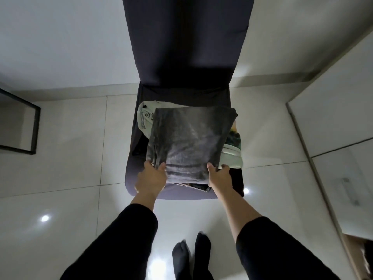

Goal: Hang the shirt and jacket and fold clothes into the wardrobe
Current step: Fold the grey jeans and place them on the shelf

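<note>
Folded grey garment (189, 142) atop pale shirt (144, 118) on chair seat (133, 174), left hand (151, 176) and right hand (220, 174) fingers gripping its near edge

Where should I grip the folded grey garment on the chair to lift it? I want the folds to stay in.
Grip the folded grey garment at its near edge, one hand at each near corner, thumbs on top, as the left hand and right hand do. It lies flat on the pile, so coming from the chair's front probably keeps the layers together.

A circled "N" mark shows on the neck label (148, 115) of a pale green garment (144, 118); smaller print beside it appears too blurred to read.
</note>
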